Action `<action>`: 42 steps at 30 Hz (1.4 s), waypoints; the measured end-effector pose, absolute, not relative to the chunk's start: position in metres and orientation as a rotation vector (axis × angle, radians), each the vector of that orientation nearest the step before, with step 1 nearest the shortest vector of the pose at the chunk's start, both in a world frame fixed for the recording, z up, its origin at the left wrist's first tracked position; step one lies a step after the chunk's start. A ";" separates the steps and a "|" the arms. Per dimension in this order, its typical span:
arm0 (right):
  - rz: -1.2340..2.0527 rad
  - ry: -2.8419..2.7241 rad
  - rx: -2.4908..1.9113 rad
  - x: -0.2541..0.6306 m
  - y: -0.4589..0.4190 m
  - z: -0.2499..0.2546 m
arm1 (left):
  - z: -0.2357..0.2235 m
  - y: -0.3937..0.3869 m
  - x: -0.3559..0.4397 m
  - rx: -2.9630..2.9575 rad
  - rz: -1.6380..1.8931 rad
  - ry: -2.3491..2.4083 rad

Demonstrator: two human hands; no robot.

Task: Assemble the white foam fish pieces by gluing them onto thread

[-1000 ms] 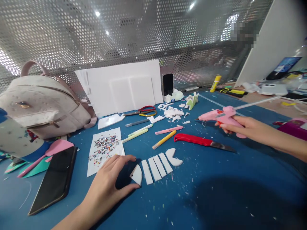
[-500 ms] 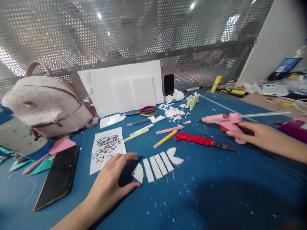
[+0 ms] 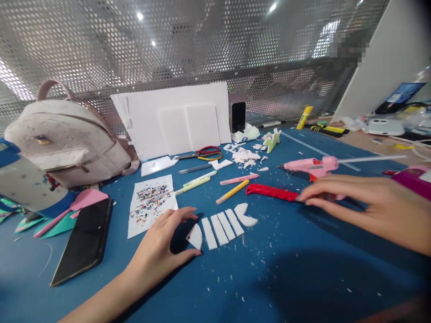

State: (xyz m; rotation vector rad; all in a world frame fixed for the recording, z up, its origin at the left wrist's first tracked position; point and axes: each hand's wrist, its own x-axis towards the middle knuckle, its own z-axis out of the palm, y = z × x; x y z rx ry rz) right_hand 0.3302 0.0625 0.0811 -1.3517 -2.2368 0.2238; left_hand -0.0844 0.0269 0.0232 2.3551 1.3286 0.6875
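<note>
Left hand (image 3: pixel 154 246): curved open around white wedge (image 3: pixel 195 237)
Right hand (image 3: pixel 365 202): narrowed over red-handled knife (image 3: pixel 271 191), hold unclear
Beyond it: pink glue gun (image 3: pixel 311 165)
Tabletop (image 3: pixel 208 289): blue
Screen (image 3: pixel 188 49): perforated metal

A pale pink zippered backpack (image 3: pixel 72 143) stands at left before a grey perforated metal screen (image 3: pixel 161 49). A black rectangular smartphone (image 3: pixel 83 240) lies flat on the blue table (image 3: pixel 188 291). A yellow cylindrical tube (image 3: pixel 304 118) is near a black-and-yellow tool (image 3: pixel 328 129).

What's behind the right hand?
The pink hot glue gun: its front body and whitish glue stick show, while the right hand covers most of the grip. The red-handled knife also runs behind that hand; its blade is mostly hidden.
</note>
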 end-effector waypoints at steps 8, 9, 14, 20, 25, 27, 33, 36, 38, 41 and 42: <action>0.283 -2.878 -0.554 0.196 0.096 0.089 | 0.024 0.026 -0.083 2.414 0.687 1.328; 0.228 -2.918 -0.498 0.184 0.098 0.087 | 0.024 0.026 -0.084 2.426 0.696 1.330; 0.058 -3.048 -0.418 0.149 0.109 0.079 | 0.025 0.024 -0.094 2.558 0.795 1.287; 0.094 -3.097 -0.387 0.142 0.117 0.078 | 0.023 0.022 -0.100 2.892 0.788 1.115; 0.062 -3.100 -0.351 0.140 0.117 0.078 | 0.022 0.021 -0.099 2.886 0.742 1.067; 0.053 -3.102 -0.342 0.139 0.117 0.077 | 0.022 0.021 -0.100 2.875 0.731 1.061; -0.027 -3.132 -0.311 0.138 0.116 0.075 | 0.023 0.023 -0.100 2.893 0.731 1.016; -0.076 -3.130 -0.297 0.138 0.115 0.075 | 0.025 0.022 -0.099 2.885 0.747 1.012; -0.092 -3.135 -0.293 0.138 0.114 0.075 | 0.025 0.022 -0.098 2.891 0.750 1.009; -0.109 -3.128 -0.292 0.139 0.113 0.076 | 0.025 0.021 -0.099 2.898 0.763 1.033; -0.105 -3.124 -0.287 0.140 0.113 0.077 | 0.025 0.021 -0.099 2.898 0.766 1.043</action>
